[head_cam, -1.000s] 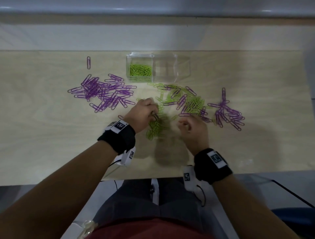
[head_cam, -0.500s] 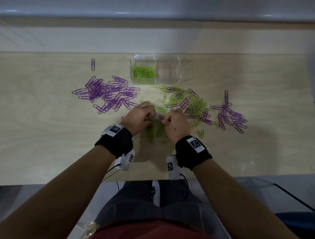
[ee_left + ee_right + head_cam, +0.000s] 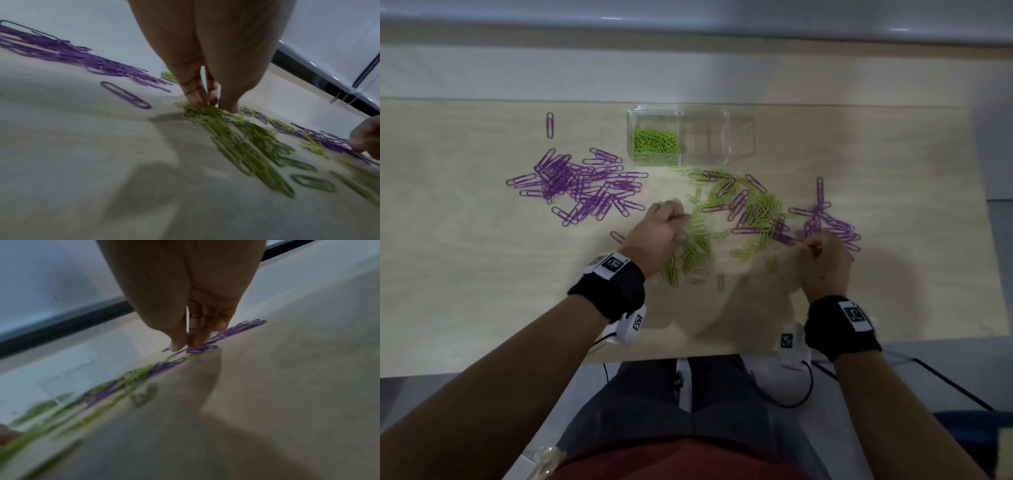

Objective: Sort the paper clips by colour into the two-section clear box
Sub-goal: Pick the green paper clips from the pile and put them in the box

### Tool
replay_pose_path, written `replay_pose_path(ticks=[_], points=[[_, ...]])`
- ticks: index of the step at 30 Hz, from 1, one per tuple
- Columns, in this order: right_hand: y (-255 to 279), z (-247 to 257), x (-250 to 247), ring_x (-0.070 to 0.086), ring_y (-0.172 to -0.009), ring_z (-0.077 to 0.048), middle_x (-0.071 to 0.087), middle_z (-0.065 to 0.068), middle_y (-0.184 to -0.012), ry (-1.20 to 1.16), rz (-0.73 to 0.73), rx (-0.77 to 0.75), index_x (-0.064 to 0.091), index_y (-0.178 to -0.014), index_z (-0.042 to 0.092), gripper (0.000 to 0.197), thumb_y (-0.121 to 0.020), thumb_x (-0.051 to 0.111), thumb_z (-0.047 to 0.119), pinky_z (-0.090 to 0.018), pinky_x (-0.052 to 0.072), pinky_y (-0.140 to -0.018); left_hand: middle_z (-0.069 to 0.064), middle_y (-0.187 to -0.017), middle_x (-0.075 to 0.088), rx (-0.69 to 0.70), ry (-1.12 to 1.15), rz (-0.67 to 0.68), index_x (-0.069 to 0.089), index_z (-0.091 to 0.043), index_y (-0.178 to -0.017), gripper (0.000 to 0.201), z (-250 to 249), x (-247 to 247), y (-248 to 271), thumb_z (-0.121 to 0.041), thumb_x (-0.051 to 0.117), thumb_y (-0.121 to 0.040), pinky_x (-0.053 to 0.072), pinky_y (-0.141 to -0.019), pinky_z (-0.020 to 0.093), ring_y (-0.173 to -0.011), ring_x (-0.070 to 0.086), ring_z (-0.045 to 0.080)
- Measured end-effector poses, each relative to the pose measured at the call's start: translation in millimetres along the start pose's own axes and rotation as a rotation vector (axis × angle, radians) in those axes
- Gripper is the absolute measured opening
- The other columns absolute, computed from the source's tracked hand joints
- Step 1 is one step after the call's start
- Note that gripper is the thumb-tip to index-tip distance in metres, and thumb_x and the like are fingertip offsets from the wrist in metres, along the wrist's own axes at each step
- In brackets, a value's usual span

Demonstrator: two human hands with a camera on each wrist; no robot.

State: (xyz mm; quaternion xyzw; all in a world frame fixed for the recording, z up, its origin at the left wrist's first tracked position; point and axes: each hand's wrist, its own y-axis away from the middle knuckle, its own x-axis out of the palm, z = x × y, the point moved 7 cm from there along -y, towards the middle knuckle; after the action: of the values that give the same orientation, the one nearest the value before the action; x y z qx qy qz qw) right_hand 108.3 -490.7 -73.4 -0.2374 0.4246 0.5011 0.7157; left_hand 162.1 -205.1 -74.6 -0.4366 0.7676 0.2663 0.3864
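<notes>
Left hand (image 3: 661, 236) sits mid-tabletop, fingertips (image 3: 197, 101) bunched together and pressing down on the green clips (image 3: 697, 246); can't tell if it actually pinches any. Right hand (image 3: 823, 265) is further toward the right edge, thumb and fingers drawn together at the near side of the right purple cluster (image 3: 828, 226); right wrist view is blurred, so a grip on a clip is unconfirmed. Clear box (image 3: 736, 120) stands near the far edge, centre: left section holds green clips (image 3: 655, 141), right section looks bare. Big purple pile (image 3: 582, 186) lies left of centre, one stray purple clip (image 3: 550, 125) toward the far-left corner. Mixed green/purple heap (image 3: 753, 205) sits between box and hands.
</notes>
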Motion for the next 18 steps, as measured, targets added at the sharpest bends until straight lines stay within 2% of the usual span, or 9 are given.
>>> replay_pose_path(ticks=[2, 5, 7, 9, 11, 13, 16, 18], points=[[6, -2, 3, 0.056, -0.077, -0.033, 0.058, -0.017, -0.087, 0.015, 0.075, -0.058, 0.061, -0.082, 0.005, 0.008, -0.076, 0.06, 0.008, -0.026, 0.032, -0.066, 0.015, -0.115, 0.054, 0.007, 0.05, 0.054, 0.059, -0.003, -0.12, 0.041, -3, 1, 11, -0.016, 0.066, -0.081, 0.046, -0.091, 0.044, -0.105, 0.045, 0.032], [26, 0, -5, 0.054, -0.073, -0.028, 0.054, -0.016, -0.099, -0.017, 0.089, -0.061, 0.061, -0.1, 0.005, 0.027, -0.079, 0.063, 0.023, -0.029, 0.042, -0.069, 0.01, -0.132, 0.041, -0.091, -0.019, 0.134, 0.036, -0.014, -0.142, 0.087, 4, -5, 28, -0.045, 0.075, -0.07, 0.04, -0.102, 0.043, -0.118, 0.036, 0.027], [44, 2, -1, 0.053, -0.075, -0.023, 0.052, -0.013, -0.103, -0.015, 0.167, -0.022, 0.059, -0.112, 0.005, 0.046, -0.073, 0.077, 0.022, -0.033, 0.047, -0.07, 0.011, -0.138, 0.03, -0.204, -0.056, 0.166, 0.017, -0.018, -0.147, 0.117, 10, -8, 39, -0.054, 0.08, -0.056, 0.038, -0.101, 0.039, -0.122, 0.03, 0.026], [57, 7, 13, 0.052, -0.082, -0.025, 0.048, -0.011, -0.107, 0.036, 0.286, -0.002, 0.057, -0.119, 0.007, 0.063, -0.064, 0.084, 0.025, -0.03, 0.043, -0.074, 0.013, -0.138, 0.024, -0.271, -0.124, 0.213, 0.007, -0.014, -0.147, 0.13, 12, -4, 45, -0.057, 0.081, -0.049, 0.038, -0.1, 0.039, -0.122, 0.028, 0.028], [61, 21, 30, 0.051, -0.093, -0.026, 0.043, -0.01, -0.114, 0.064, 0.367, -0.017, 0.053, -0.123, 0.007, 0.073, -0.061, 0.085, 0.029, -0.028, 0.041, -0.08, 0.013, -0.136, 0.022, -0.302, -0.174, 0.257, 0.007, -0.011, -0.146, 0.131, 14, 3, 44, -0.059, 0.081, -0.049, 0.036, -0.103, 0.039, -0.122, 0.027, 0.029], [60, 39, 44, 0.049, -0.106, -0.025, 0.039, -0.009, -0.122, 0.054, 0.408, -0.041, 0.048, -0.129, 0.006, 0.081, -0.061, 0.084, 0.03, -0.027, 0.04, -0.091, 0.012, -0.135, 0.023, -0.307, -0.146, 0.275, 0.014, -0.009, -0.145, 0.124, 14, 7, 38, -0.056, 0.081, -0.052, 0.035, -0.105, 0.037, -0.121, 0.029, 0.028], [56, 68, 60, 0.042, -0.121, -0.026, 0.036, -0.01, -0.13, 0.005, 0.44, -0.124, 0.044, -0.135, 0.008, 0.086, -0.063, 0.082, 0.033, -0.032, 0.039, -0.099, 0.012, -0.13, 0.028, -0.254, -0.044, 0.274, 0.025, -0.006, -0.143, 0.111, 9, 10, 29, -0.047, 0.082, -0.058, 0.033, -0.108, 0.036, -0.121, 0.033, 0.027], [53, 86, 74, 0.039, -0.124, -0.028, 0.035, -0.014, -0.133, 0.028, 0.5, -0.216, 0.041, -0.136, 0.005, 0.084, -0.067, 0.08, 0.034, -0.035, 0.038, -0.102, 0.012, -0.127, 0.033, -0.209, 0.025, 0.259, 0.034, -0.006, -0.14, 0.103, 5, 12, 23, -0.041, 0.084, -0.058, 0.034, -0.107, 0.038, -0.119, 0.037, 0.028]])
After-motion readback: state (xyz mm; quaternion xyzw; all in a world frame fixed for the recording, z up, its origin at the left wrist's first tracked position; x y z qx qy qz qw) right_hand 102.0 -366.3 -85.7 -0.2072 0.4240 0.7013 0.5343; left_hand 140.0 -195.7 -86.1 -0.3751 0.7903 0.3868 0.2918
